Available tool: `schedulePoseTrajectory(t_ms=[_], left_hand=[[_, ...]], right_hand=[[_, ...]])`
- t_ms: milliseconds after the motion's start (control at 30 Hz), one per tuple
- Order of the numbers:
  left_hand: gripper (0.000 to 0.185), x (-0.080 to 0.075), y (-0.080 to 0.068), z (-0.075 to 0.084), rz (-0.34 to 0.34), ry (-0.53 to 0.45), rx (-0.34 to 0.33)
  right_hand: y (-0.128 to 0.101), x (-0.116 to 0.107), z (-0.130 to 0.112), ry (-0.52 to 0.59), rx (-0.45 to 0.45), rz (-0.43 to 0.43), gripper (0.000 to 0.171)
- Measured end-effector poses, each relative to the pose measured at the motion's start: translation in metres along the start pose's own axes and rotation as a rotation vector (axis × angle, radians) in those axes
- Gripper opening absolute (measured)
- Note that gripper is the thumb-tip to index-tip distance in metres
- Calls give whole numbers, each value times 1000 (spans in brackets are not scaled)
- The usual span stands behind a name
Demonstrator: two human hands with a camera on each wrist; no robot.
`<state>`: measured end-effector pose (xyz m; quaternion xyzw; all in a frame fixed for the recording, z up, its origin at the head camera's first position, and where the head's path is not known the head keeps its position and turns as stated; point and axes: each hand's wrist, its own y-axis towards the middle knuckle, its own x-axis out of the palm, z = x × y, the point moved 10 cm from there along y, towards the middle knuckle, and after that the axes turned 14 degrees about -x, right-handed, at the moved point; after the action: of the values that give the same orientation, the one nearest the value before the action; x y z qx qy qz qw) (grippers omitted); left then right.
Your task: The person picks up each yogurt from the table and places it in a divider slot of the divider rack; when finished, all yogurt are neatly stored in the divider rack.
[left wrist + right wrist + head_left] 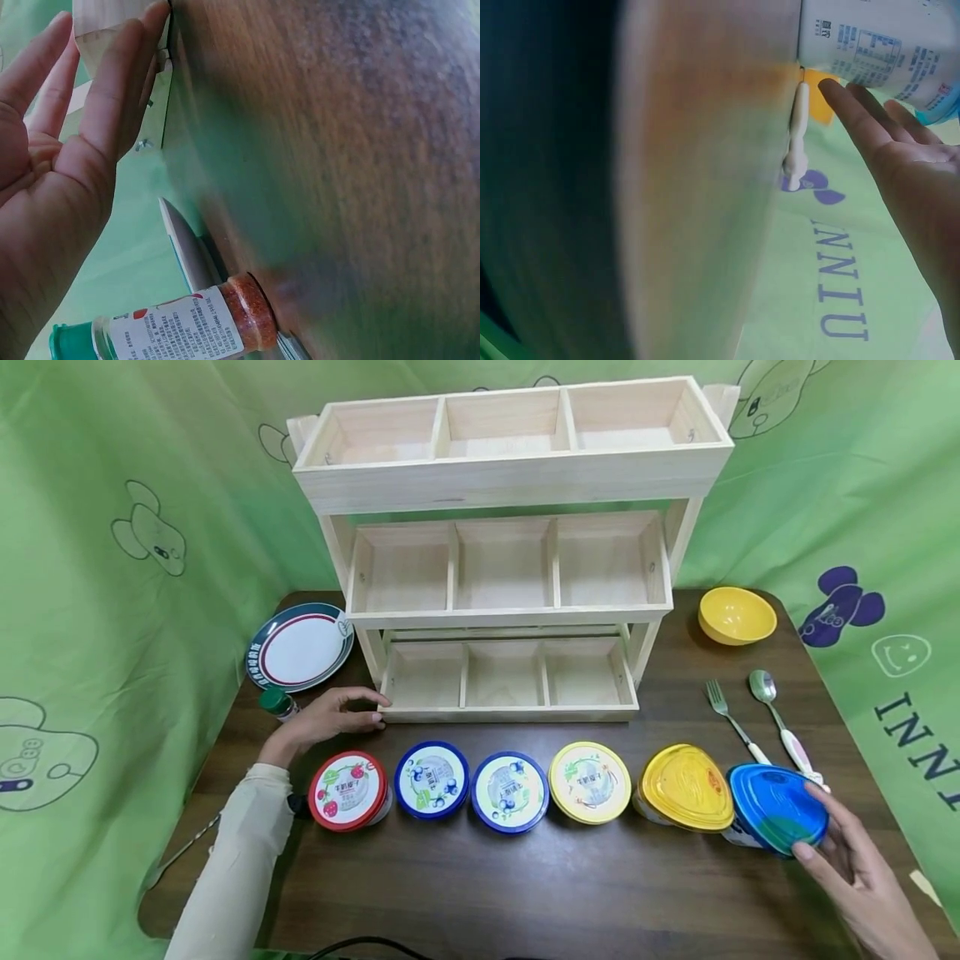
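My left hand (327, 724) is at the lower left corner of the wooden shelf (510, 714), its fingertips against the corner and its fingers extended. The left wrist view shows those fingers beside the pale wood, with a green-capped spice jar (180, 326) below them. At the far right, my right hand (855, 860) is beside a tub with a blue lid (780, 810), thumb near the front edge of the lid and fingers along its right side. In the right wrist view these fingers stretch out straight by the tub's printed wall (877, 45).
A row of lidded tubs, including a red-lidded tub (350, 791) and a yellow-lidded tub (686, 787), lines the table (480, 893). Behind are a plate (300, 647), a yellow bowl (737, 616), a fork (735, 718) and a spoon (780, 718). Green cloth (150, 652) surrounds the table.
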<state>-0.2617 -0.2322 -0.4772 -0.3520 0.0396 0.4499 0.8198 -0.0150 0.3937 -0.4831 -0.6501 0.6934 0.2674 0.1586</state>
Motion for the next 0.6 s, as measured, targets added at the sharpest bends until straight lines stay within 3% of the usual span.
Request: schedulePoseTrajectory(t_ms=[133, 300, 500, 600], left_hand=[[32, 0, -1, 2, 24, 9, 5], [29, -1, 1, 1, 49, 16, 5], [25, -5, 6, -2, 19, 9, 98], [26, -5, 7, -2, 19, 12, 96]], right_hand=[[0, 3, 1, -8, -4, 0, 73], [1, 3, 0, 16, -34, 47, 83], [1, -2, 1, -19, -7, 77, 80], [4, -7, 0, -26, 3, 86, 79]])
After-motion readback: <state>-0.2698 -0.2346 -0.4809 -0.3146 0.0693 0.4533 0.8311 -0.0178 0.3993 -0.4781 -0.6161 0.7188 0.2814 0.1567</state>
